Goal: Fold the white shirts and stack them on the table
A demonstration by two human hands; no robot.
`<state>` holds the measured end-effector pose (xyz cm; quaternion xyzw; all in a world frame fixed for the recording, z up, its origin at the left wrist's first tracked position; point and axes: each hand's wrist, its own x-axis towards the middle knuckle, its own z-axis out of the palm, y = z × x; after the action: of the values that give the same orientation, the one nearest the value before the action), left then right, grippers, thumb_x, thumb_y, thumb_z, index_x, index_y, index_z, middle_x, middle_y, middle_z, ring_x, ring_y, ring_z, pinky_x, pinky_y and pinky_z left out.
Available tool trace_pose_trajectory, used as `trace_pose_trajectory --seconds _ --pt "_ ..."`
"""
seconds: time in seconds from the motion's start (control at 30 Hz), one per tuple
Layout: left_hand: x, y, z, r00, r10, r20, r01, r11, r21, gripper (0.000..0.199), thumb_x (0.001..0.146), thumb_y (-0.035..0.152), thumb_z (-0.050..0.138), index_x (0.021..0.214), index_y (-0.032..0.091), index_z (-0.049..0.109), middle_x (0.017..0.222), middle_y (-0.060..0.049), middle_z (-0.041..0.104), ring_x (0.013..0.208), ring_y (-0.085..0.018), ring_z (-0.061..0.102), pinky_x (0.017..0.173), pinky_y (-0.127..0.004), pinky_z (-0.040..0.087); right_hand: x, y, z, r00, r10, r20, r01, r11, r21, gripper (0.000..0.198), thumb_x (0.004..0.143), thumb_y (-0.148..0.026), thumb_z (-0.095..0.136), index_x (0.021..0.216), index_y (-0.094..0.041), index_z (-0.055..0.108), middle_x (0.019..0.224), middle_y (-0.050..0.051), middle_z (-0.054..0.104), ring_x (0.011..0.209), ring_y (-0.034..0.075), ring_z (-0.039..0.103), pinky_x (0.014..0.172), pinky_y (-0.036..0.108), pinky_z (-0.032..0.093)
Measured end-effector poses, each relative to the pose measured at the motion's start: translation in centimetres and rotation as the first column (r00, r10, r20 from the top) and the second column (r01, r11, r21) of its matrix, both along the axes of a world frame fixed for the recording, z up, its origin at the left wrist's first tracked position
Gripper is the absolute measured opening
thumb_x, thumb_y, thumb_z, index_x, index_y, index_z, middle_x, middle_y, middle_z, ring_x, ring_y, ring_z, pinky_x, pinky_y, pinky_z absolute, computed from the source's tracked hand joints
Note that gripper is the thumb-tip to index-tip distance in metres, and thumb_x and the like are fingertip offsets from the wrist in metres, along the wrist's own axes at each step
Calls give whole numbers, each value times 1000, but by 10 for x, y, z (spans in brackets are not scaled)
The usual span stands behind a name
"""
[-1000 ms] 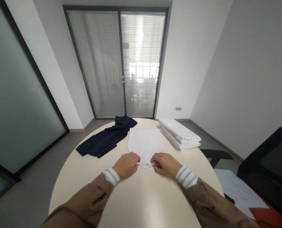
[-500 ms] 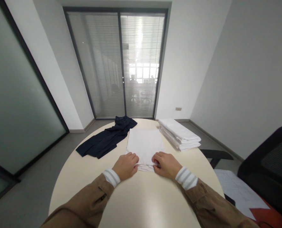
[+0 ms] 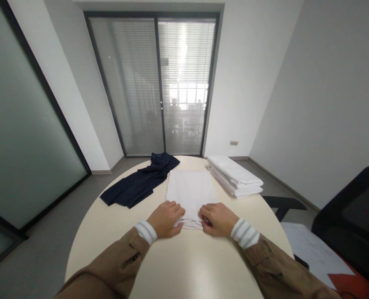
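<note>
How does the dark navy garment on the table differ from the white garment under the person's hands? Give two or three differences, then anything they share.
The dark navy garment is rumpled and spread at a slant; the white garment lies flat in a neat rectangle. No hand touches the navy garment, while the left hand and right hand grip the white garment's near edge. Both rest on the round table.

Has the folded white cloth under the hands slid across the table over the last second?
No. The folded white cloth lies in the same spot between the dark garment and the white stack; both hands grip its near edge as before.
</note>
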<state>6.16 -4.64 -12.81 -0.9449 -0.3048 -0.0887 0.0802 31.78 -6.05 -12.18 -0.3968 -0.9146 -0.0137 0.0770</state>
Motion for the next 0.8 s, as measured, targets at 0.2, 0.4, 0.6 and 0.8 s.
trace_pose_trajectory --seconds 0.2,0.4,0.6,0.8 --pt "-2 -2 8 996 -77 44 81 993 -92 20 95 38 50 96 22 61 92 -4 63 86 -20 57 73 -33 45 8 -1 17 996 -4 -94 -10 989 -148 24 86 -32 56 68 -20 67 62 1 68 56 13 57 58 26 34" --pt "0 -4 8 989 -150 5 149 984 -100 13 85 34 62 91 23 63 93 -3 64 83 -20 59 68 -31 45 3 13 26 959 -33 -283 4 994 -105 30 92 -35 55 115 -23 70 107 8 74 95 20 67 86 31 48" --pt "-5 -10 20 980 -158 117 185 941 -282 16 84 31 61 75 21 70 70 0 69 65 -15 61 62 -27 42 -13 20 -1 986 72 -149 -106 966 -237 74 89 -64 54 153 -32 35 163 11 24 150 37 15 118 62 12" --pt "-4 3 23 945 87 316 32 935 -352 37 97 35 47 75 18 72 71 -3 72 67 -16 65 70 -27 48 -31 2 -15 988 64 -137 -100 959 -267 72 91 -63 50 153 -31 34 165 12 17 151 39 7 117 65 6"
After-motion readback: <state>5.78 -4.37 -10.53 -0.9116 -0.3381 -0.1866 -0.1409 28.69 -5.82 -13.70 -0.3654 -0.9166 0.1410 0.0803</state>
